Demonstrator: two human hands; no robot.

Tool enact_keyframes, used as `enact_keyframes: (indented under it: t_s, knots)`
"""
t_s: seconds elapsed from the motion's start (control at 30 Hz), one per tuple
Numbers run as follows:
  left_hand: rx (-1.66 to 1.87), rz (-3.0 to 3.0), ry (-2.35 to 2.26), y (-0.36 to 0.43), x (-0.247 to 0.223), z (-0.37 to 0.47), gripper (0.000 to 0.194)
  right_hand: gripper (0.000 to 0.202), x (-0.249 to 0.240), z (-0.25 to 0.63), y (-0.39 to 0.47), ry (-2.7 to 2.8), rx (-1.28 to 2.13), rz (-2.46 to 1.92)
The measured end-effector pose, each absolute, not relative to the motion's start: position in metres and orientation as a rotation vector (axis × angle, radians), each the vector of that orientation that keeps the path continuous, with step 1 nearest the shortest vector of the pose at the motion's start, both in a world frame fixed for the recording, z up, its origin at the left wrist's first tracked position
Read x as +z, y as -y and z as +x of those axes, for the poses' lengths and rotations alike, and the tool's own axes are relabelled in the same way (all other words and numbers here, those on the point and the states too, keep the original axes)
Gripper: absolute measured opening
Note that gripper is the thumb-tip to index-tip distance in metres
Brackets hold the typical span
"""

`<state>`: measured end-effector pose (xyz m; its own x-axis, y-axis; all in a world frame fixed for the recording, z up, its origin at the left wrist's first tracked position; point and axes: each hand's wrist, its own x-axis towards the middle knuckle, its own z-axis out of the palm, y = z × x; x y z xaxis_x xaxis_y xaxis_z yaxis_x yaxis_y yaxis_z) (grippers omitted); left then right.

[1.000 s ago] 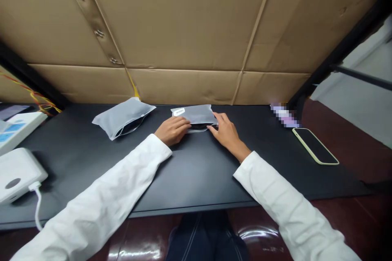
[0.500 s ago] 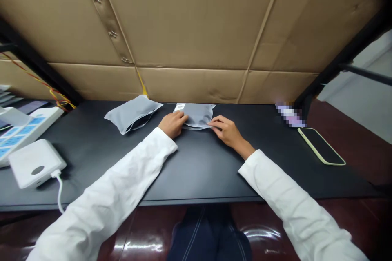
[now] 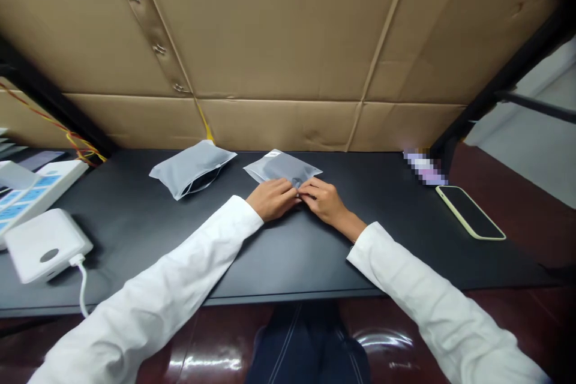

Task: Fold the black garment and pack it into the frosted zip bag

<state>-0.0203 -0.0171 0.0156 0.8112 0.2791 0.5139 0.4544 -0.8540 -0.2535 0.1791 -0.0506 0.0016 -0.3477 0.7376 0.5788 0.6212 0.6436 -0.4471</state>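
A frosted zip bag (image 3: 281, 167) with a small white label lies tilted on the black table, its near edge under my fingers. My left hand (image 3: 273, 199) is closed on that near edge, fingertips pressed together. Touching it from the right, my right hand (image 3: 321, 198) pinches the same edge near the bag's right corner. The fingers hide most of the edge and any slider there. To the left, a second frosted zip bag (image 3: 191, 165) rests with its mouth gaping towards me.
A phone in a pale green case (image 3: 470, 212) lies at the right. At the left are a white charger box (image 3: 48, 246) with a cable and a white power strip (image 3: 63, 175). A cardboard wall (image 3: 279, 42) rises behind the table (image 3: 288, 264).
My left hand has slid right and nearer, meeting my right hand. The labelled bag has turned, so one corner now points left and its near edge lies closer to me.
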Motion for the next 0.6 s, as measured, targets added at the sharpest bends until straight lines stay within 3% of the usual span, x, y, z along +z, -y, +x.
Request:
enact_keyframes:
  t_s: [0.33, 0.6]
  knots:
    - [-0.765, -2.496, 0.509, 0.002, 0.024, -0.026, 0.026, 0.010, 0.019, 0.177, 0.054, 1.775, 0.285, -0.976]
    - [-0.658, -2.403, 0.724, -0.042, 0.028, -0.079, 0.026, 0.013, 0.022, 0.233, 0.023, 1.420, 0.333, -0.988]
